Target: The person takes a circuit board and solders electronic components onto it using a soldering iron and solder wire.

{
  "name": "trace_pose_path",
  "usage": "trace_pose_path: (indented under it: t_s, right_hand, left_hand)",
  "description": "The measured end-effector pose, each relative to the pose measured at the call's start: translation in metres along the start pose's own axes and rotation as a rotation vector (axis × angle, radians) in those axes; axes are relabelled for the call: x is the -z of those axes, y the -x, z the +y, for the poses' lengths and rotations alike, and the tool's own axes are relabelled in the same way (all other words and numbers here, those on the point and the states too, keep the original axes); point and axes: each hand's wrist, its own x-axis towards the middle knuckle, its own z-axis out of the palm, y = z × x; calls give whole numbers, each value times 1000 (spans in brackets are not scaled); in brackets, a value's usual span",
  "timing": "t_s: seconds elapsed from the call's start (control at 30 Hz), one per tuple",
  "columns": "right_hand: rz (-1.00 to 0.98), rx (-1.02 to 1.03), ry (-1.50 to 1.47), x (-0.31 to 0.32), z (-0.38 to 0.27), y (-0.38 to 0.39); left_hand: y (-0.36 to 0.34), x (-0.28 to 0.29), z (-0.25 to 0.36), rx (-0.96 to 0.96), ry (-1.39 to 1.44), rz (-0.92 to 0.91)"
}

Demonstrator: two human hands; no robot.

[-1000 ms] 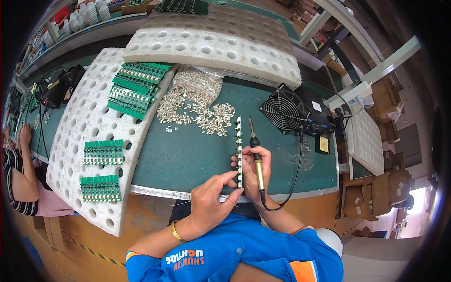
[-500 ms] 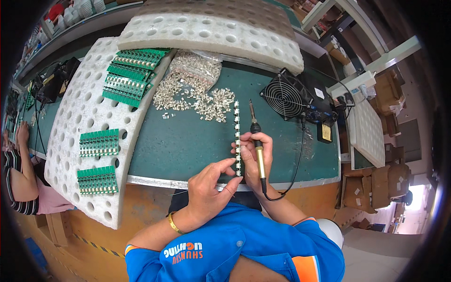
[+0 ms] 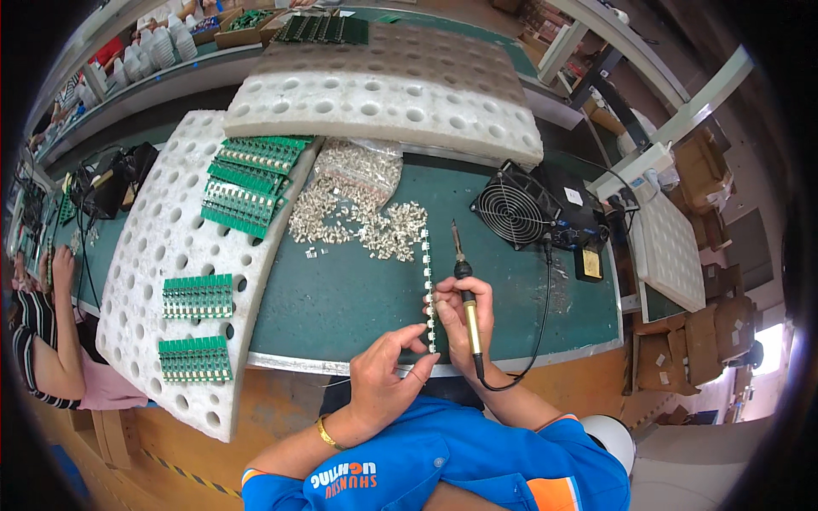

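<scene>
A narrow circuit board strip (image 3: 428, 281), lined with small white connectors, stands edge-up over the green bench. My left hand (image 3: 385, 375) grips its near end between thumb and fingers. A thin wire runs out beside that hand toward the left. In my right hand (image 3: 464, 328) is a soldering iron (image 3: 471, 322) with a gold-coloured handle, its tip pointing away from me and apart from the strip. Fingertips of the right hand also touch the strip's side. Beyond its far end lies a heap of small white connectors (image 3: 388, 232), partly in a clear plastic bag (image 3: 371, 166).
Green circuit boards (image 3: 198, 296) lie on a white foam slab (image 3: 141, 281) at left. Another foam slab (image 3: 383, 102) spans the back. A black fan (image 3: 511, 204) and soldering station (image 3: 575, 204) stand at right, with the iron's cord (image 3: 545, 315) looping nearby. Another person's hand (image 3: 62, 268) is at far left.
The whole scene sits lower in the picture as the view has tilted up. Both hands keep hold of the strip and iron; the left thumb and fingers look slightly wider apart.
</scene>
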Motion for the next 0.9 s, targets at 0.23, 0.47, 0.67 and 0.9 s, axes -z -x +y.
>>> trace_pose_path:
  t_s: [0.23, 0.47, 0.67, 0.9]
  right_hand:
    - [-8, 4, -9, -2, -5, -1]
    - [-8, 4, 12, -4, -6, 0]
    - [-24, 23, 84, -1, -9, 2]
    - [-73, 1, 216, 5, -9, 5]
  left_hand:
    - [2, -1, -3, 19, 13, -6]
    - [4, 2, -3, 31, 31, -35]
    - [8, 12, -6, 200, 85, -97]
    - [13, 36, -7, 640, 291, -348]
